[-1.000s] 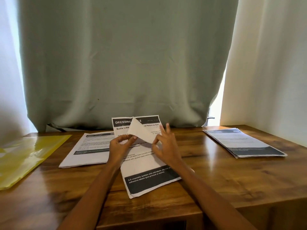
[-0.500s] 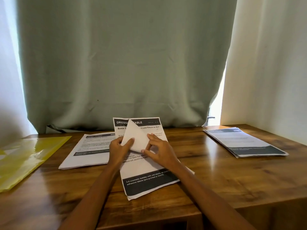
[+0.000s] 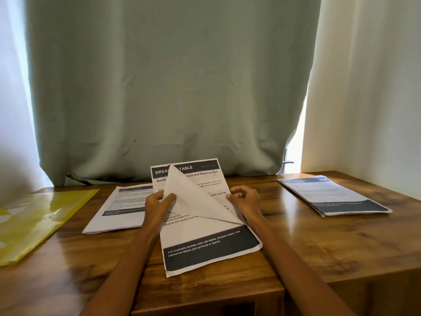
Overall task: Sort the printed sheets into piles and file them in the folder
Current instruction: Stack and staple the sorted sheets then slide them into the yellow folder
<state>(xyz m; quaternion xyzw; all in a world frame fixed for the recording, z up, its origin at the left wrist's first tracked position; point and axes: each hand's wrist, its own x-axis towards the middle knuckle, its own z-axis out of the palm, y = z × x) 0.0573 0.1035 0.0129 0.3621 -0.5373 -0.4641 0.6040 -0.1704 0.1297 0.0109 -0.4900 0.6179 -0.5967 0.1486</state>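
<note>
Pinching the folded-over white top sheet (image 3: 193,197) of the middle printed stack (image 3: 209,247), the left hand (image 3: 159,201) curls at its nine o'clock edge; the right hand (image 3: 245,198), fingers curled, grips the three o'clock edge. Another pile (image 3: 118,208) lies at ten o'clock, a third (image 3: 335,197) at two o'clock, and the yellow plastic folder (image 3: 34,220) at nine o'clock on the wooden bench (image 3: 319,247).

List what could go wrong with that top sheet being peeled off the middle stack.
The top sheet, bent diagonally between left hand and right hand, may crease. The middle stack overhangs the table edge and could slide off. A second page might lift with it.
</note>
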